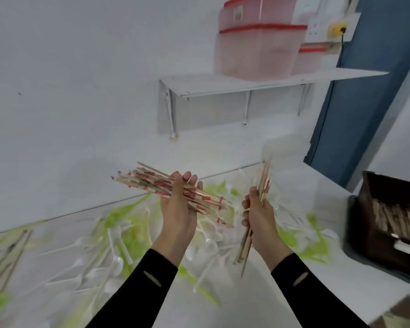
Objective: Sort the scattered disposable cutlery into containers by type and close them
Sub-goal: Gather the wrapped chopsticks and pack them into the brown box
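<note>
In the head view, the left hand [176,209] was curled round a fat bundle of wrapped chopsticks [149,182], held above the worktop [258,304]. The right hand [258,215] gripped a thinner bunch of sticks [263,181], nearly upright. White and green plastic cutlery [118,245] lay scattered below both hands. A dark container [386,190] at the right edge seemed to hold more sticks, though it was blurred.

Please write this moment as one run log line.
left hand: grips wrapped chopsticks | right hand: grips bare sticks | dark box: open
</note>
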Available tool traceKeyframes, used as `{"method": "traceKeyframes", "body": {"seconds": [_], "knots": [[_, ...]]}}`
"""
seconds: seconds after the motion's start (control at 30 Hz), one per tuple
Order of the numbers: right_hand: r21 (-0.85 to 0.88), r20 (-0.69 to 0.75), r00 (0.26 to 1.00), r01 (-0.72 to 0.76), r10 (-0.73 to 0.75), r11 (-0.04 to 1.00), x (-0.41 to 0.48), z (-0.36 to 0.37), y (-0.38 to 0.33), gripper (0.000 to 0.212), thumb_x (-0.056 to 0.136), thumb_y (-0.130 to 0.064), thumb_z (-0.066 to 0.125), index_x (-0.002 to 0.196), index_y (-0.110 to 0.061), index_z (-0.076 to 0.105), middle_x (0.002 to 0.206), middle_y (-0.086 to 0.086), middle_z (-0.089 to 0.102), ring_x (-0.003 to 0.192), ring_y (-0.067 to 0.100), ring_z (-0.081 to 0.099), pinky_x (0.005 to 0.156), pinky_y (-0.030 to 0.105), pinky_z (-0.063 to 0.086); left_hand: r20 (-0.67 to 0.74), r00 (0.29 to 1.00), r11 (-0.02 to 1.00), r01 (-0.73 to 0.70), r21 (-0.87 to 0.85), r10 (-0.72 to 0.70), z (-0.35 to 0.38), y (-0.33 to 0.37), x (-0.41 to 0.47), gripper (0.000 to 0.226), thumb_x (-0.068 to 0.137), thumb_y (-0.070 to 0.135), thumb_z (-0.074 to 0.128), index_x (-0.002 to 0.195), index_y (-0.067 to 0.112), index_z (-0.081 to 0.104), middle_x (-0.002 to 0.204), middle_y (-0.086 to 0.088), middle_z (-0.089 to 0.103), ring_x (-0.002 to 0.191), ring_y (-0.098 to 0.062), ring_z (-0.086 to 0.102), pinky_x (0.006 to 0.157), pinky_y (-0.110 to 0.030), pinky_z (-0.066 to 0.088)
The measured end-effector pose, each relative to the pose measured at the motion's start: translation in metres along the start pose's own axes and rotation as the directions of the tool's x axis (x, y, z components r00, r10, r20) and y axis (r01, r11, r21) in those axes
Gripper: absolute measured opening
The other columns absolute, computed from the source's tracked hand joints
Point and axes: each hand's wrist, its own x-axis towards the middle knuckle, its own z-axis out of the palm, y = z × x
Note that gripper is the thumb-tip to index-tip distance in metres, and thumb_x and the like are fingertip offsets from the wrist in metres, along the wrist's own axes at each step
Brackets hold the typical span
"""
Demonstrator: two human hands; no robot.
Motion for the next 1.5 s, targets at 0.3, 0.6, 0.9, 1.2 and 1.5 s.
{"method": "traceKeyframes", "body": {"seconds": [0.3, 0.6, 0.9, 1.2, 1.5], "knots": [[0.188, -0.021, 0.996, 0.090, -0.087, 0.978, 0.033, -0.077, -0.053, 0.029, 0.099, -0.040, 0.053, 0.083, -0.015, 0.055, 0.070, -0.002, 0.053, 0.062, 0.013, 0.055, 0.060, 0.028, 0.048, 0.085, 0.985, 0.985, 0.139, 0.106, -0.148, 0.074, -0.138, -0.038, 0.004, 0.099, 0.008, 0.052, 0.098, 0.011, 0.050, 0.082, -0.007, 0.063, 0.078, -0.020, 0.066, 0.078, -0.038, 0.056], [0.135, -0.096, 0.985, 0.154, -0.142, 0.979, 0.087, -0.204, -0.133, 0.025, 0.104, -0.035, 0.044, 0.096, -0.013, 0.052, 0.061, 0.000, 0.047, 0.042, 0.013, 0.044, 0.041, 0.022, 0.038, 0.193, 0.938, 0.957, 0.277, 0.089, -0.289, 0.129, -0.222, -0.030, 0.001, 0.101, 0.013, 0.051, 0.100, 0.014, 0.051, 0.086, -0.003, 0.065, 0.082, -0.018, 0.068, 0.086, -0.043, 0.056], [0.289, -0.135, 0.945, 0.325, -0.298, 0.900, 0.101, -0.281, -0.214, 0.020, 0.103, -0.030, 0.046, 0.116, -0.016, 0.051, 0.062, -0.002, 0.047, 0.046, 0.012, 0.043, 0.040, 0.021, 0.037, 0.223, 0.917, 0.938, 0.294, 0.183, -0.331, 0.178, -0.297, -0.045, 0.005, 0.101, 0.009, 0.050, 0.103, 0.014, 0.050, 0.080, -0.002, 0.065, 0.081, -0.018, 0.064, 0.094, -0.041, 0.050], [0.295, -0.306, 0.851, 0.511, -0.427, 0.807, 0.115, -0.311, -0.230, 0.017, 0.104, -0.031, 0.044, 0.108, -0.016, 0.050, 0.059, -0.003, 0.046, 0.041, 0.012, 0.041, 0.039, 0.021, 0.035, 0.197, 0.770, 0.789, 0.555, 0.263, -0.607, 0.201, -0.380, -0.061, 0.021, 0.099, 0.022, 0.056, 0.118, 0.015, 0.050, 0.107, -0.013, 0.060, 0.099, -0.031, 0.061, 0.082, -0.046, 0.055], [0.021, -0.251, 0.892, 0.393, -0.376, 0.919, 0.146, -0.356, -0.155, 0.035, 0.099, -0.043, 0.051, 0.105, -0.009, 0.050, 0.071, 0.010, 0.052, 0.059, 0.021, 0.055, 0.056, 0.032, 0.054, 0.171, 0.513, 0.540, 0.794, 0.279, -0.841, 0.213, -0.422, -0.055, 0.009, 0.099, 0.022, 0.056, 0.104, 0.019, 0.063, 0.080, -0.002, 0.070, 0.093, -0.023, 0.065, 0.097, -0.052, 0.050]]}}
